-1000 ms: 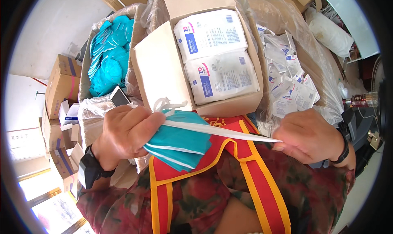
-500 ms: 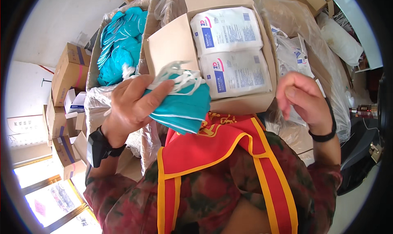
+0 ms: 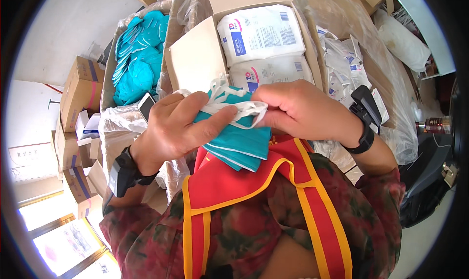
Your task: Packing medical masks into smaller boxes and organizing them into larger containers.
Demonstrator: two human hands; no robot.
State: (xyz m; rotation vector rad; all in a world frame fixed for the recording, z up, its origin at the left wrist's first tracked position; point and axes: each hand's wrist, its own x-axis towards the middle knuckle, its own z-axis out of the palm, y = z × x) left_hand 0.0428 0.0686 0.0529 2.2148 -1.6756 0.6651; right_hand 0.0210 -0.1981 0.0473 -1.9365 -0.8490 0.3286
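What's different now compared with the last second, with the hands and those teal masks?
The right hand, which had let go of the white straps and lifted away half a second ago, has come back and pinches them again. The left hand kept its grip on the folded teal fabric masks throughout. The open cardboard box of white packets stayed as it was.

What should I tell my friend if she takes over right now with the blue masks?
Left hand: grips a small stack of teal masks in front of the chest.
Right hand: pinches the white ties bunched on top of the stack.
Nearby: a bag of loose teal masks sits up and to the left; an open box with white packs is straight ahead.
Done: the stack is gathered, ties pulled together on top.
Left: the ties look loose rather than knotted, and the stack is not in any box yet.
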